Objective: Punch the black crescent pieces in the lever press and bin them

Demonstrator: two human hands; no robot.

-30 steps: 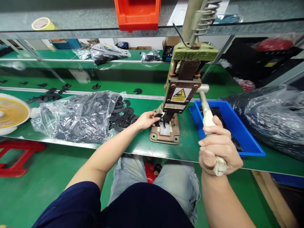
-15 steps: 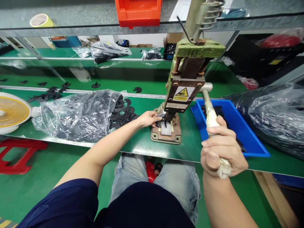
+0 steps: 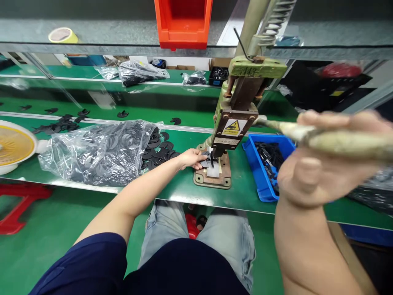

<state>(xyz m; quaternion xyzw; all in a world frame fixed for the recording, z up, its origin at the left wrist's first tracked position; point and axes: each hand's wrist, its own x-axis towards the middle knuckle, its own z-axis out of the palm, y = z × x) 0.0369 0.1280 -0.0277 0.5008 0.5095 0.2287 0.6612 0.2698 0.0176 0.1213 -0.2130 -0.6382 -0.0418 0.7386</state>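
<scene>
A grey shelf [image 3: 110,28] is running above a green table [image 3: 239,189], whose top is catching bright light. Beyond, another green table [image 3: 176,76] is standing before a white wall [image 3: 201,62]. Green floor [image 3: 61,213] is spreading below, and a red stool [image 3: 23,191] is sitting at left.

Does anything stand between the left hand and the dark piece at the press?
Nothing visible does: the left hand has its fingertips directly on the dark piece, over the press base. Details beneath the press head are too small to tell.

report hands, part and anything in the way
Left hand pinching black part at press base. Right hand on lever, motion-blurred. Left fingertips close beside ram.
</scene>
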